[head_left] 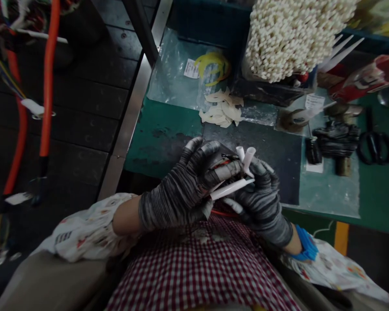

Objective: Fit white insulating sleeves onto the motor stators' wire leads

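Note:
Close to my body, at the front edge of the workbench, both hands are closed around a small bundle of wires (225,160) with white sleeves. My left hand (181,190), in a grey striped glove, wraps the bundle from the left. One white sleeve (228,189) slants out below its fingers toward the right. My right hand (262,198), gloved alike, grips the bundle from the right. Two short white tubes (249,157) stick up between the hands. A red strand shows beneath them. The fingers hide most of the bundle.
Cut pale strips (222,108) lie on the green bench (168,125) beyond my hands. Yellow ties (214,67) rest on a plastic bag. Behind stands a bin of cream tubes (294,39). Black scissors (374,142) lie to the right. Thick orange cables (48,77) hang at the left.

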The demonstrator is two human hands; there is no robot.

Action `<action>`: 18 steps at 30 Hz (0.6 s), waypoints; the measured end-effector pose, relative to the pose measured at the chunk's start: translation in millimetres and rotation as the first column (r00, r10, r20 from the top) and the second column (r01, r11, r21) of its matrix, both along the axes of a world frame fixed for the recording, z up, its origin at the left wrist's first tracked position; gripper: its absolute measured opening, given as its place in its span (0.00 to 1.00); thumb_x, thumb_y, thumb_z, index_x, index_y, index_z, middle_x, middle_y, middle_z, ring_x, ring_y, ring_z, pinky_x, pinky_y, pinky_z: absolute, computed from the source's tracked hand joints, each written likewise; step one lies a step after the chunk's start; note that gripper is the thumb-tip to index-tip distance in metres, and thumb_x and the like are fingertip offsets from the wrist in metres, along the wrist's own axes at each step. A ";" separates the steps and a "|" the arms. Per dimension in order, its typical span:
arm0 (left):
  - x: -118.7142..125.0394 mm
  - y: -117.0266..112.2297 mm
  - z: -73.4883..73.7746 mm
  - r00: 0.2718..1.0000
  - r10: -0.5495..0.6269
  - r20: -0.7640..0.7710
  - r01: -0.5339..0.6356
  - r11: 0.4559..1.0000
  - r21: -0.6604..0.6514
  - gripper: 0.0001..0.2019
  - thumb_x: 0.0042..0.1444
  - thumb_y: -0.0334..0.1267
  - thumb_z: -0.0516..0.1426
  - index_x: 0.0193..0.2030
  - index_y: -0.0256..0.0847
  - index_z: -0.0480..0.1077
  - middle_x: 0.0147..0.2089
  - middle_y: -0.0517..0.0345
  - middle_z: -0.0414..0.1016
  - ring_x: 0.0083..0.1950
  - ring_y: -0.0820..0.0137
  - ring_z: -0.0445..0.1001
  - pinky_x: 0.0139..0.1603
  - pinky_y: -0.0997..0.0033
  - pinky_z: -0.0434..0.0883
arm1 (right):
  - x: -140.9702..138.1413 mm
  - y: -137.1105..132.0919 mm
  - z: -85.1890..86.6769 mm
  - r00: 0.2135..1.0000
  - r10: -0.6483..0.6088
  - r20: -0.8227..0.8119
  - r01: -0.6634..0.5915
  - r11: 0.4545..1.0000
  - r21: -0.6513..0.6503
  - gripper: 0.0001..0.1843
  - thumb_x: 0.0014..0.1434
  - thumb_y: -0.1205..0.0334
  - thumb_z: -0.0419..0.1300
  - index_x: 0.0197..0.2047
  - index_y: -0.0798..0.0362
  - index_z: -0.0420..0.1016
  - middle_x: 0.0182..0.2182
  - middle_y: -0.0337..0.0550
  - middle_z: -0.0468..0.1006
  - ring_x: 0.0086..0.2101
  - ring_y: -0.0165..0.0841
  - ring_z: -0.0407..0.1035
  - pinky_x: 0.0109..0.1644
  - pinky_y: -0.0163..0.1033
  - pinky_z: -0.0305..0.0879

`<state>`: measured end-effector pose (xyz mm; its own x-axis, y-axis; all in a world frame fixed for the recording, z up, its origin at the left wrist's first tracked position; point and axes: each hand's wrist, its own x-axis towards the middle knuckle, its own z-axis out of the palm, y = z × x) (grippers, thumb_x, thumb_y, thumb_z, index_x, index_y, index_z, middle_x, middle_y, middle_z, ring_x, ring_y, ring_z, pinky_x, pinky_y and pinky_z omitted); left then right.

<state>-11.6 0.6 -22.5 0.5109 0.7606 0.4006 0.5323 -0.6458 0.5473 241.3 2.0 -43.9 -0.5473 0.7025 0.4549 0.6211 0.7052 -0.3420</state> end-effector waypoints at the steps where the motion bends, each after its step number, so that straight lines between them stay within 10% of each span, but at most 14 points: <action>1: -0.6 -0.3 1.5 1.000 -0.003 -0.003 0.003 1.000 -0.013 0.35 0.73 0.55 0.47 0.83 0.50 0.49 0.78 0.44 0.64 0.81 0.47 0.60 0.84 0.31 0.50 | -0.6 0.1 -0.9 1.000 -0.026 -0.005 0.026 1.000 -0.008 0.21 0.72 0.47 0.61 0.65 0.37 0.78 0.71 0.49 0.70 0.66 0.56 0.69 0.65 0.67 0.73; 11: 1.5 -0.1 0.0 0.995 0.009 0.100 -0.009 1.000 0.001 0.35 0.74 0.52 0.48 0.84 0.46 0.49 0.76 0.43 0.66 0.81 0.48 0.60 0.85 0.33 0.49 | -12.6 -5.7 -4.0 0.978 -0.210 -0.011 0.208 0.974 -0.092 0.26 0.71 0.43 0.63 0.68 0.40 0.76 0.62 0.52 0.79 0.58 0.53 0.76 0.61 0.62 0.77; 18: 11.5 -32.5 -37.2 0.872 0.344 0.348 -0.287 0.935 -0.207 0.50 0.62 0.60 0.68 0.83 0.55 0.47 0.84 0.46 0.48 0.84 0.41 0.51 0.83 0.35 0.61 | -27.0 -18.8 -4.5 0.966 -0.249 -0.070 0.243 0.966 -0.085 0.36 0.70 0.49 0.66 0.77 0.34 0.63 0.63 0.51 0.79 0.56 0.53 0.77 0.56 0.61 0.80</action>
